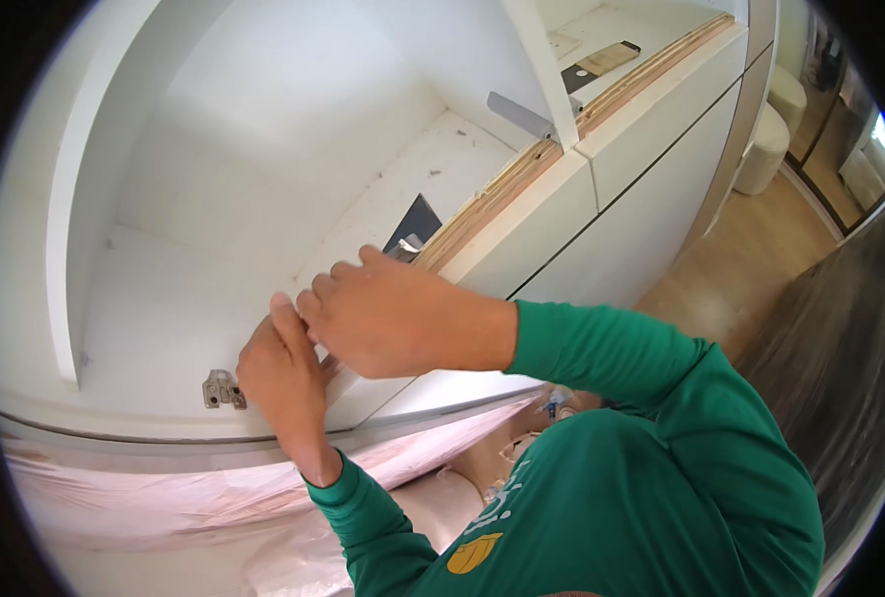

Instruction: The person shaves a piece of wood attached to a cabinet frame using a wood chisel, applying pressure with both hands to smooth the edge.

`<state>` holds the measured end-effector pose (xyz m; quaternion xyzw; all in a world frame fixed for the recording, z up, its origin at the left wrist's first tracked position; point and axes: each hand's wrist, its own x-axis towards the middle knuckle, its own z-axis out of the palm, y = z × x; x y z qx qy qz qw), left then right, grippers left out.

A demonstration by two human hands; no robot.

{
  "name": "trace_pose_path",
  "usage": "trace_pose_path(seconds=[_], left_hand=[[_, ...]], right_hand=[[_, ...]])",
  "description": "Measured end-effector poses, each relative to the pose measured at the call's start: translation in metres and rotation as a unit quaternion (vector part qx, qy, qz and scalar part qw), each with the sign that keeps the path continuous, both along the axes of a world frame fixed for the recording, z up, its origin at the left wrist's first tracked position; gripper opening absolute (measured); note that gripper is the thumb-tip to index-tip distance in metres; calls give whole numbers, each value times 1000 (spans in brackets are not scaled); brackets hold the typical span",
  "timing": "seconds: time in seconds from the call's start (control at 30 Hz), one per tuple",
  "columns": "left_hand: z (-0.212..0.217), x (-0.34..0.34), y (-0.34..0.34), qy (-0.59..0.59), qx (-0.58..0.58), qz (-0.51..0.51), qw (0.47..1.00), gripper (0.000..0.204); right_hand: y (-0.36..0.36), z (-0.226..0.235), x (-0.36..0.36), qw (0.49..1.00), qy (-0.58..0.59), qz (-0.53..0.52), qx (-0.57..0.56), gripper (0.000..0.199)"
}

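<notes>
My left hand [285, 373] and my right hand [402, 316] meet at the front edge of a white cabinet [263, 129]. The fingers of both are curled, the left thumb pointing up against the right hand's fingers. Whatever lies inside the two grips is hidden. Beyond my right knuckles, a small shiny metal piece [409, 245] shows beside a dark flat piece [417, 221] on the cabinet floor. Raw layered wood [492, 204] is exposed along the front edge. A metal hinge part [223, 390] sits left of my left hand.
A grey metal arm [520, 113] juts out by the upright divider [542, 70]. A tan and dark flat object [606, 60] lies in the far compartment. Pinkish plastic sheeting [213, 488] hangs below the cabinet. A pale round stool [764, 149] stands on the wooden floor [761, 249] at the right.
</notes>
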<state>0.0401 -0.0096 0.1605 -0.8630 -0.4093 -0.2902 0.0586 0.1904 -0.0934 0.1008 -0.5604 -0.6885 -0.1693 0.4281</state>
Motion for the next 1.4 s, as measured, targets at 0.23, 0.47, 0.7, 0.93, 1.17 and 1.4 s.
trace_pose_path(seconds=[0.23,0.47,0.7,0.93,1.17,1.4], left_hand=[[1,-13,6,10,-35,-28,999,65],[-16,-6,21,7,-56,-68,996,63],[-15,-8,23,-4,-84,-75,994,57],[-19,-5,23,-36,-117,-105,987,61],[-13,-18,9,-40,-47,-70,996,65],[-9,-3,3,-12,-46,-59,997,63]], right_hand=[[1,3,-7,1000,-25,-3,-9,16],[0,-4,1,998,-51,-24,-16,18],[-5,-4,-2,997,-63,-44,-28,26],[-3,-10,-5,995,-72,-57,-27,22],[-5,-1,-9,999,-47,-9,-23,17],[-3,-3,2,998,-46,-24,-30,19]])
